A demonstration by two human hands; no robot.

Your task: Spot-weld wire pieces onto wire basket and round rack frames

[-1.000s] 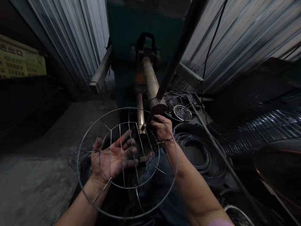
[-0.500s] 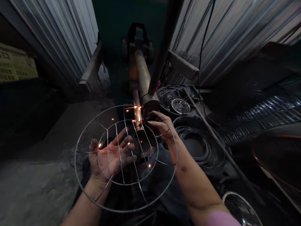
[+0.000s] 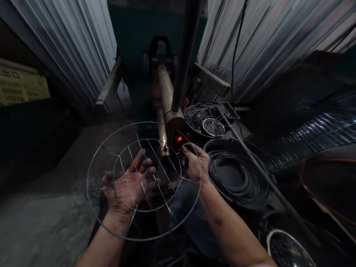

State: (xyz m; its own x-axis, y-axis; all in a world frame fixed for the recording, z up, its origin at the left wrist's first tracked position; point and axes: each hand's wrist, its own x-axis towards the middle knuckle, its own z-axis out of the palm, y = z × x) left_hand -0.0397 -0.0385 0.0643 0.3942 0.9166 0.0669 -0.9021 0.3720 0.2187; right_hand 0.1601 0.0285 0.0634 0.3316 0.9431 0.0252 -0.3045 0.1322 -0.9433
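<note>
- The wire frame (image 3: pixel 144 122), an outer ring and an inner ring joined by short spokes, is held level in front of the person. Its far side sits at the tip of the welder electrode (image 3: pixel 167 144).
- The left hand (image 3: pixel 130 183) lies palm up under the near-left part of the frame. It is wide open with the fingers spread, so the wires rest across it without being gripped.
- The right hand (image 3: pixel 196 163) is curled at the far-right of the inner ring, just beside the electrode. Its fingertips look closed on the wire there.
- Progress, as I judge it: several straight wires already cross the left and middle of the inner ring. The right part by the right hand looks bare, so some joints seem to remain.
- Half a second ago sparks were flying from the electrode. Now there are none, only a red glow (image 3: pixel 178 139) just right of the tip.
- The frame has turned since then, so its cross wires slant more. The right hand has slid nearer along the ring.
- Coiled wire (image 3: pixel 236 178) fills a dark tub on the right, with smaller wire pieces (image 3: pixel 213 126) beyond it.
</note>
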